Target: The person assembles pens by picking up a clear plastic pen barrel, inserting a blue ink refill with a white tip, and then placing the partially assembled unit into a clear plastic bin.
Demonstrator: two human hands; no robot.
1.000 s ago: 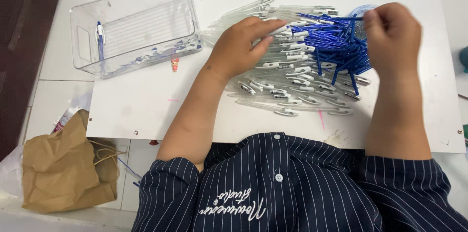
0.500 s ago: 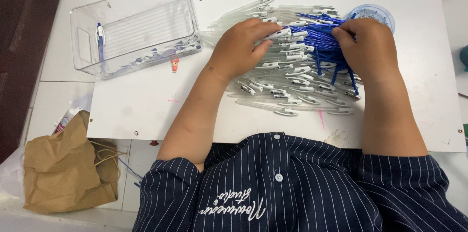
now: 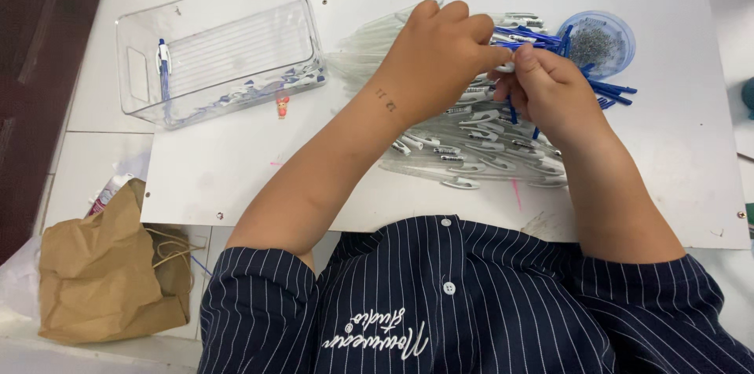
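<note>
We work on a white board [image 3: 236, 177] laid over a white tiled surface [image 3: 94, 162]. On the board we see a clear plastic bin [image 3: 228, 44] at the left, a heap of clear pen barrels [image 3: 471, 150] in the middle, blue refills [image 3: 609, 91] beside it and a small blue dish [image 3: 601, 40] of springs. A brown paper bag [image 3: 102, 280] lies off the board's corner.

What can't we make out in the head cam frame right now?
- What the left hand and right hand pinch: head view, fingers cover it.
- Contents of the small blue dish: too small.
- Pile of clear pen barrels: partly under both hands.
- Brown paper bag: contents hidden by its folds.
</note>
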